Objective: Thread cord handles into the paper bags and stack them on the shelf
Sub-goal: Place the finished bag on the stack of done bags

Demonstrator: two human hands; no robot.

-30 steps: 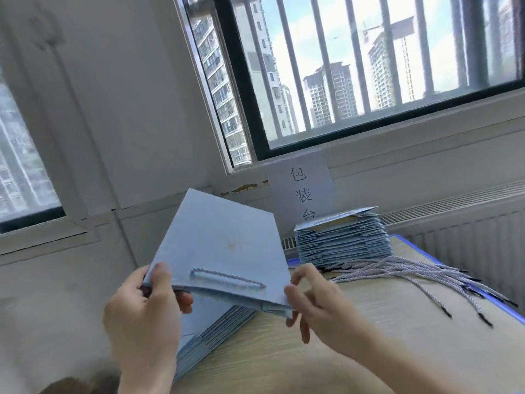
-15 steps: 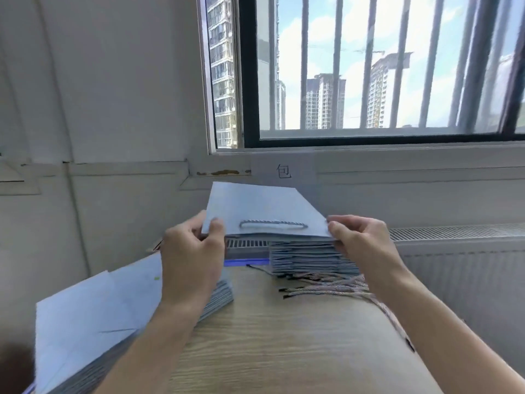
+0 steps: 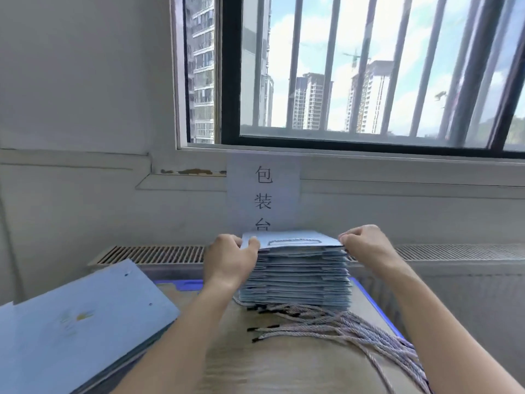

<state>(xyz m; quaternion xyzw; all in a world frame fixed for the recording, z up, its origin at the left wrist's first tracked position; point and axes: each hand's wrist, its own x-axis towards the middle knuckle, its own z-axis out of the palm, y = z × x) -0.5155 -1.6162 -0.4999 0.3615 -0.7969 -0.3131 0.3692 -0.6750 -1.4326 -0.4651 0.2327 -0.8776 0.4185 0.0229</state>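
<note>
**Threaded bag at the top of the stack**

The left grip and right grip each pinch one end of a pale blue bag, held flat at the top of the stack on the far side of the table. Its cord handle is threaded and lies flat. Much seems left to do: loose cords lie before the stack, and a pile of unthreaded bags (punched holes bare) waits on the left.

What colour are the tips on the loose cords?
Black tips on pale, twisted loose cords, clearest in the head view.
</note>
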